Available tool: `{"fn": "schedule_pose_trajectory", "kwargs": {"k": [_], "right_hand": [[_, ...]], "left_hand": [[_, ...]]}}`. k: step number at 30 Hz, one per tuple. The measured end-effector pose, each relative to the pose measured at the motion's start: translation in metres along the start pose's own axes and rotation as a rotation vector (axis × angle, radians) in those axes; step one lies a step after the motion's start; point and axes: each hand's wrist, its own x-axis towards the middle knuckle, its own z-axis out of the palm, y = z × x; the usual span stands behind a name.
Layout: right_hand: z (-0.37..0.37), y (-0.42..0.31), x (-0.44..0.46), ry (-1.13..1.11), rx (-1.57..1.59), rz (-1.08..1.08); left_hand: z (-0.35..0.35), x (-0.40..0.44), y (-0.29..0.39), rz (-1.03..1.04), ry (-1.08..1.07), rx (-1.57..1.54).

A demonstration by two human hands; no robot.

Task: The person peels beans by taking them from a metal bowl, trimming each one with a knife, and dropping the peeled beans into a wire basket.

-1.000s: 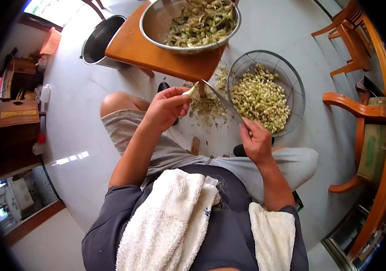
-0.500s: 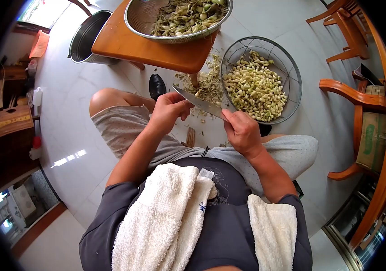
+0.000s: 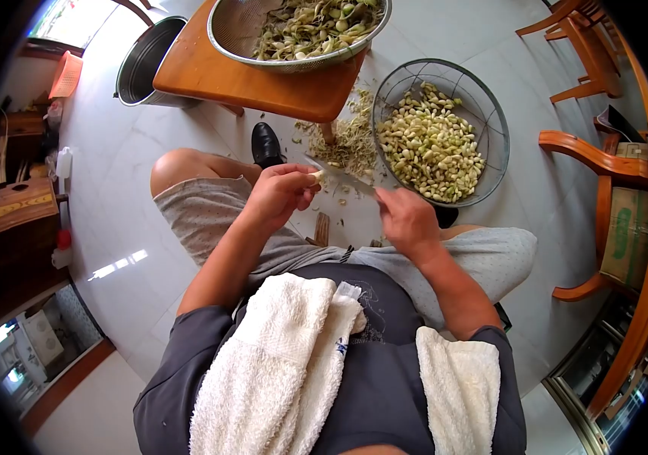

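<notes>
My left hand [image 3: 278, 193] pinches a small white onion-like bulb [image 3: 316, 175] between thumb and fingertips. The handle of a knife is in my right hand [image 3: 413, 224], and its blade [image 3: 356, 182] points left, just beyond the bulb. The blade is blurred, so contact with the bulb cannot be made out. A round wire basket [image 3: 504, 140] stands on the floor past my right hand, part filled with trimmed pale bulbs [image 3: 434, 144]. Ahead, a metal colander [image 3: 225, 42] holds untrimmed bulbs [image 3: 316, 30] with stems and roots.
The colander rests on a wooden stool [image 3: 263, 91]. Root and stem scraps [image 3: 350, 144] litter the floor beneath it. A metal bucket [image 3: 138, 72] is left of the stool. Wooden chairs [image 3: 597, 163] line the right side. White towels [image 3: 263, 349] hang over my shirt.
The knife blade has shifted slightly and turned, now blurred. My left hand has rolled a little, bringing the bulb into sight at its fingertips. My right hand has dropped slightly.
</notes>
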Motion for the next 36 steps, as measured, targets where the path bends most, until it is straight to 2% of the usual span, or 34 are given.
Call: {"fn": "schedule_pose_trajectory", "kwargs": {"k": [1, 3, 4, 7, 10, 17, 25, 28, 31, 36], "right_hand": [[0.004, 0.011, -0.003, -0.11, -0.038, 0.113], [0.007, 0.029, -0.007, -0.326, -0.112, 0.338], [0.006, 0.03, -0.007, -0.297, -0.063, 0.356], [0.004, 0.026, -0.003, -0.212, 0.042, 0.377], [0.002, 0.018, 0.003, -0.217, 0.155, 0.406], [-0.002, 0.01, 0.003, -0.1, 0.265, 0.326], [-0.012, 0.003, 0.002, 0.006, 0.411, 0.298], [-0.014, -0.003, 0.002, 0.074, 0.452, 0.225], [-0.016, -0.01, 0.003, 0.123, 0.428, 0.196], [-0.01, -0.009, 0.002, 0.185, 0.298, 0.0]], "left_hand": [[-0.001, -0.003, 0.003, 0.001, 0.029, 0.041], [-0.013, -0.005, 0.003, 0.059, -0.081, 0.002], [-0.018, -0.005, 0.004, 0.093, -0.135, -0.019], [-0.013, -0.01, 0.008, 0.086, -0.11, -0.053], [-0.011, -0.005, 0.006, 0.053, -0.206, -0.151], [-0.001, 0.01, -0.004, 0.077, -0.297, -0.33], [0.0, 0.028, -0.011, 0.115, -0.205, -0.426], [0.005, 0.029, -0.01, 0.125, -0.149, -0.425], [0.007, 0.029, -0.013, 0.101, -0.102, -0.437], [0.002, 0.03, -0.028, 0.098, -0.125, -0.48]]}}
